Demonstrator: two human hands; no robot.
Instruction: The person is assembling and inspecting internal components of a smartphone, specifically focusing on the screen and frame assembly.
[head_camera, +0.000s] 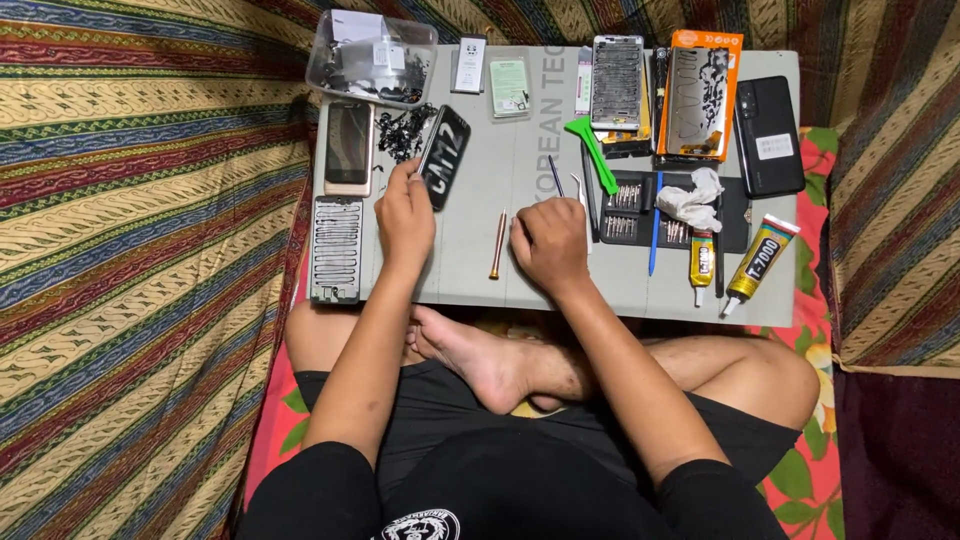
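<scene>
On the grey mat (520, 270) my left hand (405, 222) pinches the near end of the black battery (444, 156), whose long axis runs up and slightly right, away from my fingertips. My right hand (548, 245) rests knuckles-up, fingers curled together on nothing I can see. Between the hands, nearer the right, the copper screwdriver (498, 244) lies lengthwise, pointing away from me.

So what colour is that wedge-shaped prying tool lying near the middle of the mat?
Bright green. The prying tool shows clearly in the head view, above the right hand.
</scene>
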